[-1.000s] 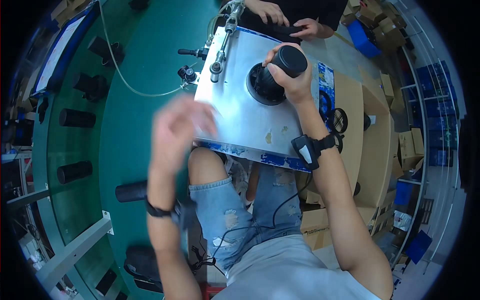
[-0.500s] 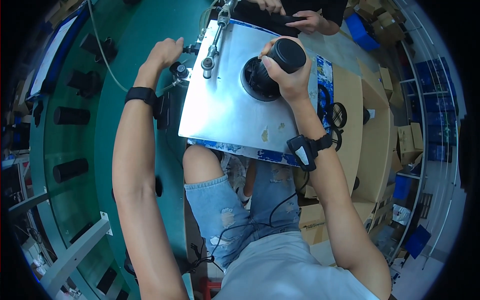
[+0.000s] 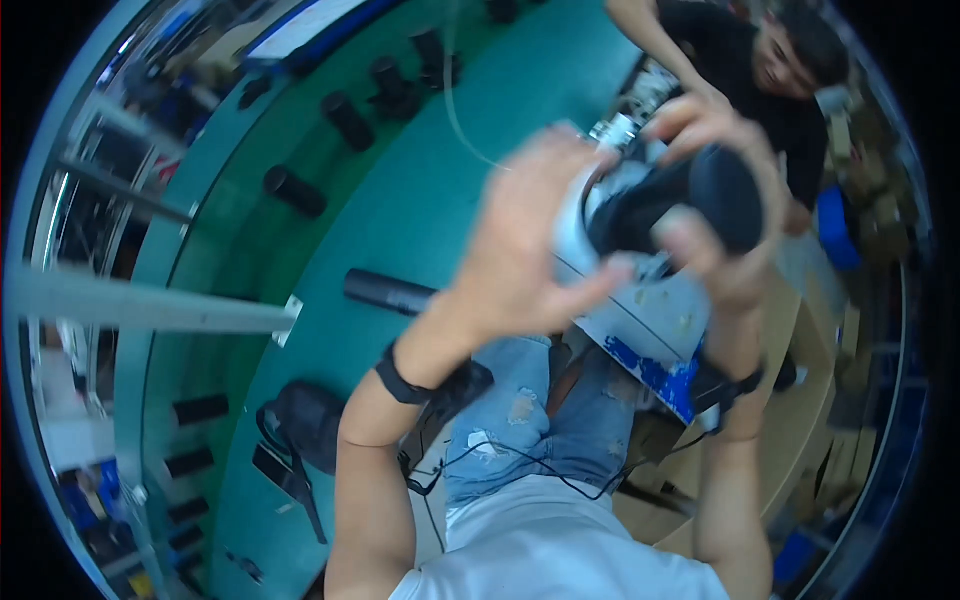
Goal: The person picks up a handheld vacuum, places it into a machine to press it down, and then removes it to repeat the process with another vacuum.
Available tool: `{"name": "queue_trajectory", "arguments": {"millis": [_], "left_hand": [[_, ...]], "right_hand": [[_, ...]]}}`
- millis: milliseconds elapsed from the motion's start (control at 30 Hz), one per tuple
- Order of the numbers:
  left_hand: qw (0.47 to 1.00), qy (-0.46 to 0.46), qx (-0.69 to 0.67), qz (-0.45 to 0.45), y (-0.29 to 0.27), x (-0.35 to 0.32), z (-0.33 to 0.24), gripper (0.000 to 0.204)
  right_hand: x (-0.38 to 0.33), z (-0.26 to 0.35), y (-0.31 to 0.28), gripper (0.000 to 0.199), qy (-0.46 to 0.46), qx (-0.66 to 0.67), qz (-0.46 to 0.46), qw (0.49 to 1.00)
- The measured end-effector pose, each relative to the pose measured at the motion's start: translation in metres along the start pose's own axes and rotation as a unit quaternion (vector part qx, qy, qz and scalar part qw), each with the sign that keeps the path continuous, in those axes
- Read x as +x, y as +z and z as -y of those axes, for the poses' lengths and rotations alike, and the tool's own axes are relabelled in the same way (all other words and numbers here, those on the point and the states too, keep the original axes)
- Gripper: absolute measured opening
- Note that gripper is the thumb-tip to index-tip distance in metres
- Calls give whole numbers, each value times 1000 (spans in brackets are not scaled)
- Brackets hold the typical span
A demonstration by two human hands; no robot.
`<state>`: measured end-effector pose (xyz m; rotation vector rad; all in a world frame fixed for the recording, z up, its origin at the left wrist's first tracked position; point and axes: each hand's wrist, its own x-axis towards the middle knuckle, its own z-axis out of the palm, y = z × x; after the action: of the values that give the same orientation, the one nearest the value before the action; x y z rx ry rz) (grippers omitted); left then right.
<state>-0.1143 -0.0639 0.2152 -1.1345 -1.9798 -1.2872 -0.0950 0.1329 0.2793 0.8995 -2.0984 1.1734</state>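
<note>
A black cylindrical part (image 3: 722, 195) with a wide flared end is held up in front of me, tilted, with its narrow end toward the right. My right hand (image 3: 740, 272) is closed round the narrow end. At the wide end, my left hand (image 3: 520, 235) cups the pale rim, fingers above and thumb below; motion smears both hands, and the exact contact is hard to see. Below lies the metal plate (image 3: 640, 318) with chipped blue paint along its edge, partly covered by the hands. Metal fittings (image 3: 618, 130) show just beyond my left fingertips.
Several black cylinders (image 3: 347, 122) stand or lie along the green bench (image 3: 400, 200). One long cylinder (image 3: 388, 291) lies close to my left forearm. A black bag (image 3: 308, 425) rests nearer. A grey bar (image 3: 150, 305) crosses at left. Another person's arm (image 3: 665, 45) reaches in beyond; cardboard (image 3: 800, 340) is at right.
My right hand has lifted the black part off the plate. My left hand has left the fitting beside the plate and come to the part's wide end. The view has swung left.
</note>
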Motion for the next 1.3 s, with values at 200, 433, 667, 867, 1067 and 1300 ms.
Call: {"name": "queue_trajectory", "arguments": {"millis": [200, 433, 667, 867, 1067, 1300], "left_hand": [[954, -277, -108, 24, -38, -75, 24, 67], [871, -362, 140, -301, -162, -126, 136, 63], [657, -513, 372, -409, -229, -203, 251, 70], [642, -430, 526, -356, -257, -189, 272, 69], [863, -145, 457, -157, -199, -48, 297, 42], [832, -368, 413, 43, -89, -33, 383, 61]], "right_hand": [[-88, -2, 82, 67, 129, -48, 2, 990], [-210, -38, 37, 21, 346, 20, -30, 938], [-211, -49, 38, 11, 429, 56, -80, 898], [-220, -58, 40, 9, 395, 5, -47, 917], [-223, -56, 31, 8, 404, 27, -81, 911], [-219, -49, 37, 6, 416, 70, -110, 900]]}}
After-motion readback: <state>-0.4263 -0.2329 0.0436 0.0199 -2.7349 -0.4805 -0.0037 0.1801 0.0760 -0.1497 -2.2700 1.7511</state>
